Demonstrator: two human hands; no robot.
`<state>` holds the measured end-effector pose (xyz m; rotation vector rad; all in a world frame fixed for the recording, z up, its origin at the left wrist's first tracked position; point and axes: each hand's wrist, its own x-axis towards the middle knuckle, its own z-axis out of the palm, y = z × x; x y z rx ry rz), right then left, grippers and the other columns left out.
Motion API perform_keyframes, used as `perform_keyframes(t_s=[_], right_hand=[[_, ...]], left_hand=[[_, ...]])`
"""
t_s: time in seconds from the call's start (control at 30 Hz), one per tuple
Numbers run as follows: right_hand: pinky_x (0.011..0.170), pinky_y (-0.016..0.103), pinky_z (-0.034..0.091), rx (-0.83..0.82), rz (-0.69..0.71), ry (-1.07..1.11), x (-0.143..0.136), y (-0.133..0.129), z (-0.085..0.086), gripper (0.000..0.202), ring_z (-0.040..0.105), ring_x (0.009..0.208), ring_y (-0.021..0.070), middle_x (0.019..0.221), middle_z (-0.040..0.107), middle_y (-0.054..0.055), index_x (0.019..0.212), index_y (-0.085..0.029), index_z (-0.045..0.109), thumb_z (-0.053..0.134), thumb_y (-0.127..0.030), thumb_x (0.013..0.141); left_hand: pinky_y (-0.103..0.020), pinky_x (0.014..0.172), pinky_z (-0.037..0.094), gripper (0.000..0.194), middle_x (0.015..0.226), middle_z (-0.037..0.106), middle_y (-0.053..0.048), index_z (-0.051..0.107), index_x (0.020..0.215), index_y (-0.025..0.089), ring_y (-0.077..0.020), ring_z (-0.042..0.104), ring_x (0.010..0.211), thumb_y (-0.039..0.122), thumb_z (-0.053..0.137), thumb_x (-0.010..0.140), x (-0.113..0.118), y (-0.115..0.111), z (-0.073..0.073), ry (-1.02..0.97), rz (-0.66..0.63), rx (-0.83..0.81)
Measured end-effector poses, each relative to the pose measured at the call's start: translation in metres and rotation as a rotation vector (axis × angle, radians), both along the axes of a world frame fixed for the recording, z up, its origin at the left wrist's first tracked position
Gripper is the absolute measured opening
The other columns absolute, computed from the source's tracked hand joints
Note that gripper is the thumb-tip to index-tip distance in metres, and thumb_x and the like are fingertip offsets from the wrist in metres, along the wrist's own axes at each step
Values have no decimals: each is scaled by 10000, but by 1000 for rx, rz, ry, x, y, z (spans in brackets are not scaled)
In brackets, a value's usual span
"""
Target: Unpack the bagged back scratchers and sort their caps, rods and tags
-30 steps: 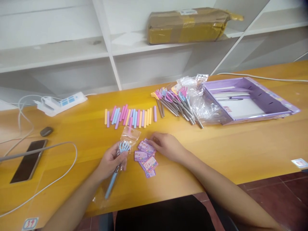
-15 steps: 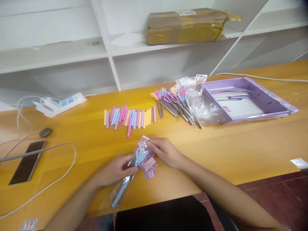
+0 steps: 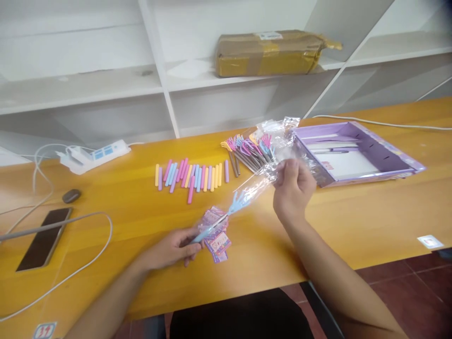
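My left hand is closed round the light blue handle of a back scratcher, which has a metal shaft and a hand-shaped blue head. The head points up and to the right. My right hand is closed on a clear plastic bag, stretched out from around the scratcher's head. Below the scratcher lies a small pile of printed cards, partly covered by it. Farther back are several coloured handle sleeves in a loose row. Several scratcher heads on metal shafts lie heaped to their right.
More clear bags lie beside a purple box holding papers and a pen. A phone, a dark mouse-like object, cables and a power strip are on the left. A taped carton sits on the shelf.
My right hand has moved up and to the right, drawing the bag along the scratcher so the handle is now bare. The scratcher has tilted rightward and risen in my left hand.
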<state>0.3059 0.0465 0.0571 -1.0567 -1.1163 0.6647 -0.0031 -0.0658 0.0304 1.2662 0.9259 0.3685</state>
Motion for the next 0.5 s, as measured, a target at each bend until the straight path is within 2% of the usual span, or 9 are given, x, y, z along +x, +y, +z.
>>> perform_keyframes(t_s=[0.03,0.07,0.2,0.27,0.33,0.43,0.5], right_hand=[[500,279,275,-3,19,25,0,2,5,482,332,537,128,623,373,-38,834,-251,589,584,-695,1023],[498,279,290,-24,95,21,-2,2,9,474,348,538,125,640,386,-38,855,-254,587,606,-703,1008],[626,310,487,-127,538,1,-19,-8,14,414,553,664,142,814,564,-8,952,-264,604,753,-650,929],[716,328,533,-145,580,74,-22,-5,17,385,595,743,152,852,598,-2,923,-254,611,786,-597,919],[748,322,539,-116,472,171,-9,16,26,381,587,770,142,848,591,-5,870,-235,582,789,-548,931],[739,318,519,14,185,248,42,79,53,337,565,714,110,791,550,-32,854,-226,498,755,-410,971],[717,327,474,43,-39,34,87,133,73,179,533,625,80,721,524,-55,919,-224,519,613,-292,1055]], left_hand=[[-244,612,475,439,827,574,12,654,1153,180,-127,536,667,601,619,1032,0,0,-1,9,3,-1],[-239,598,457,445,807,567,14,649,1113,177,-125,525,658,613,598,1038,-1,0,-3,20,2,2],[-233,568,337,441,760,475,40,629,1077,184,-111,405,626,618,552,1062,-3,0,-6,24,15,39],[-240,561,270,429,752,393,55,619,1106,194,-112,317,625,614,544,1069,-3,-1,-5,-22,50,42],[-245,563,243,433,757,336,63,602,1104,198,-117,264,631,624,533,1072,-3,-2,-4,-63,80,24],[-243,586,265,451,772,324,62,596,1077,193,-122,263,651,639,527,1071,-1,-2,-1,-53,91,23],[-243,608,294,465,780,362,51,621,1090,186,-129,298,672,643,537,1065,-1,-2,1,-16,103,64]])
